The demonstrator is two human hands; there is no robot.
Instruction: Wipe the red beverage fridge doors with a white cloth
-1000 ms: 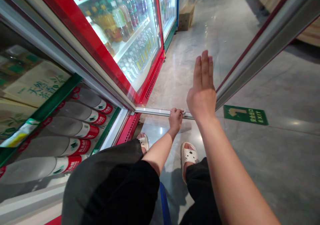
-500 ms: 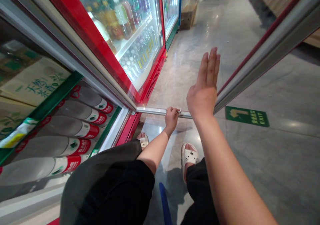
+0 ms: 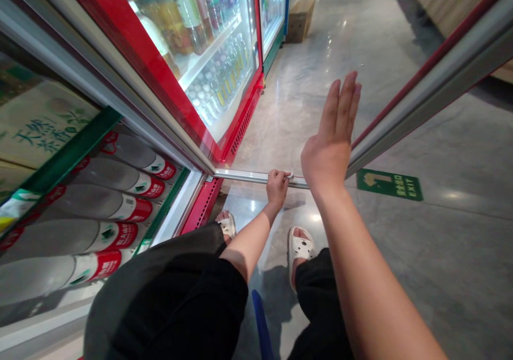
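Observation:
A glass fridge door [image 3: 260, 141] stands swung out in front of me, framed by silvery rails with red edges. Down at its bottom rail [image 3: 240, 175], my left hand [image 3: 277, 188] is closed in a pinch on a small white wad [image 3: 289, 176], which pokes out past the fingertips. It looks like cloth or tissue, mostly hidden by the fingers. My right hand [image 3: 329, 146] is held up at the pane near the side rail [image 3: 385, 127], fingers stretched out and together. Whether its palm presses on the glass, I cannot tell.
On the left, the open fridge holds large bottles [image 3: 92, 234] lying with red labels, below a green-edged shelf [image 3: 60, 170] with cartons. Behind the door stands a red drinks fridge [image 3: 240, 119]. A cardboard box [image 3: 300, 21] and a green exit sign [image 3: 389, 184] are on the floor.
My left hand has slid slightly to the right along the bottom rail with the white wad. My right hand stays outstretched at the pane. The whole view has shifted a little.

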